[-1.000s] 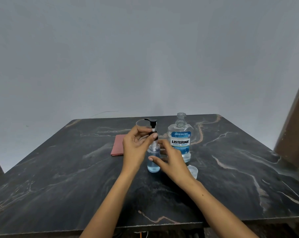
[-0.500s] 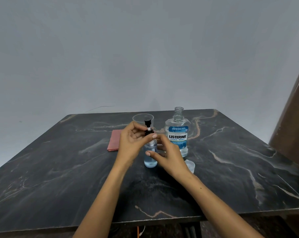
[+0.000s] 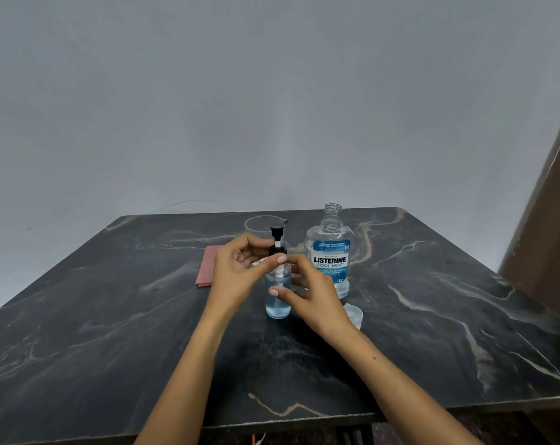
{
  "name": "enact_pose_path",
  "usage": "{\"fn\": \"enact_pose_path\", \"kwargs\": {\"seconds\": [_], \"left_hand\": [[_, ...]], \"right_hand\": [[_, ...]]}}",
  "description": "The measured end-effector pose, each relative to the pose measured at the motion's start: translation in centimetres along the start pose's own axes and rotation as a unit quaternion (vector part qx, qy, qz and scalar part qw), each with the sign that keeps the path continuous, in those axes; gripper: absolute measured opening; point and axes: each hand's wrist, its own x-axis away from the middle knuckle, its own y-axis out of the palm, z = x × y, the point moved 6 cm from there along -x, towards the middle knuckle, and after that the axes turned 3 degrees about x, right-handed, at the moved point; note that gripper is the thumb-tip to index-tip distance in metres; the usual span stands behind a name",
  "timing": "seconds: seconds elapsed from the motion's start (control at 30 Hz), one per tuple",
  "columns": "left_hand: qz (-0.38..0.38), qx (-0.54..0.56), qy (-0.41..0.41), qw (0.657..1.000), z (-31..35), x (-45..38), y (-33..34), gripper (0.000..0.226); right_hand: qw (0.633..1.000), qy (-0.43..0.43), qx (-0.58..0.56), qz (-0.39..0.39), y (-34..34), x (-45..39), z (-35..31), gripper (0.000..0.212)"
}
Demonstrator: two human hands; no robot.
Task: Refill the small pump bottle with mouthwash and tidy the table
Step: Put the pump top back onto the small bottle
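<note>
A small clear pump bottle (image 3: 277, 305) with pale blue liquid stands upright mid-table. Its black pump head (image 3: 277, 240) sits on the neck. My left hand (image 3: 240, 273) pinches the pump's black collar with thumb and fingers. My right hand (image 3: 310, 295) wraps the bottle's body from the right. The large mouthwash bottle (image 3: 331, 258) stands uncapped just right of it, partly filled. Its clear cap (image 3: 354, 314) lies on the table by my right wrist.
A clear plastic cup (image 3: 259, 224) stands behind the pump bottle. A folded pink cloth (image 3: 206, 268) lies to the left on the dark marble table (image 3: 95, 332). A brown wooden panel (image 3: 548, 226) rises at the right edge.
The pump head has turned on the neck, its nozzle swinging round as my left hand twists the collar. My right hand keeps hold of the bottle.
</note>
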Motion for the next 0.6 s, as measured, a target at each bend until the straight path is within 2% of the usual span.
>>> {"fn": "enact_pose_path", "kwargs": {"seconds": [0.1,0.27,0.33,0.5,0.6], "left_hand": [[-0.004,-0.016,0.011,1.0,0.4,0.1,-0.1,0.021],[0.087,-0.176,0.048,0.979,0.8,0.1,0.9,0.038],[0.087,-0.168,0.045,0.981,0.7,0.0,0.9,0.035],[0.029,-0.079,0.01,0.996,0.6,0.3,0.3,0.026],[0.046,-0.156,0.042,0.986,1.1,0.4,0.5,0.027]], "right_hand": [[1.0,-0.005,0.003,-0.001,0.1,0.0,-0.1,0.045],[1.0,-0.011,0.019,0.003,0.1,0.0,-0.1,0.044],[1.0,-0.013,0.017,-0.002,0.1,0.0,-0.1,0.047],[1.0,-0.011,0.012,-0.003,0.1,0.1,-0.1,0.045],[1.0,-0.008,0.016,0.0,0.1,0.1,-0.1,0.044]]}}
